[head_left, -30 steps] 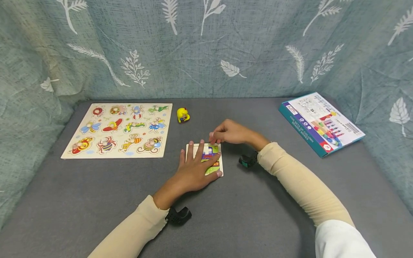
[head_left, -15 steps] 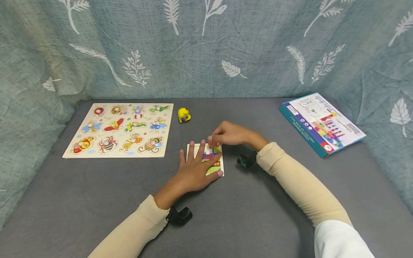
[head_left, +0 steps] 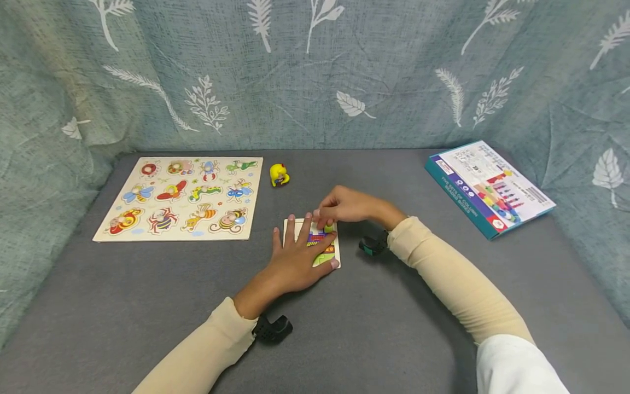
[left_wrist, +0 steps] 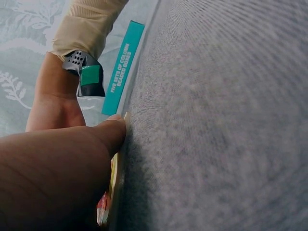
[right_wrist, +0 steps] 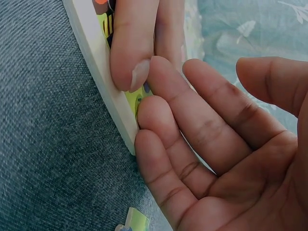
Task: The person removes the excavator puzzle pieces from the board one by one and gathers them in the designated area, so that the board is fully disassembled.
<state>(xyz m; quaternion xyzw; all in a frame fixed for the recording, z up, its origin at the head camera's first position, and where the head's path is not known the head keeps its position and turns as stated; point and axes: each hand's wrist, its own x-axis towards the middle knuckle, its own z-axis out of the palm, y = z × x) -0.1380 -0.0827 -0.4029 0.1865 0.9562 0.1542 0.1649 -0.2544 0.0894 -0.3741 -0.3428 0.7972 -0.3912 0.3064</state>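
Note:
A small, thin picture puzzle board, printed in green, purple and yellow, lies on the grey table. My left hand rests flat over its left part with the fingers spread, the thumb at the near right corner. At the board's far edge is my right hand. The right wrist view shows its bent fingertips against the board's top and edge, with the thumb held apart and nothing between thumb and fingers. Under the right palm lies a small green and blue piece, hidden in the head view.
A large wooden insect puzzle lies at the back left. Beside it sits a small yellow toy. A teal and white box of beaded boxes lies at the back right. A leaf-patterned curtain hangs behind the table.
My right hand has shifted slightly left and nearer along the board's far edge, now covering more of its upper part. The left hand has stayed in place on the board.

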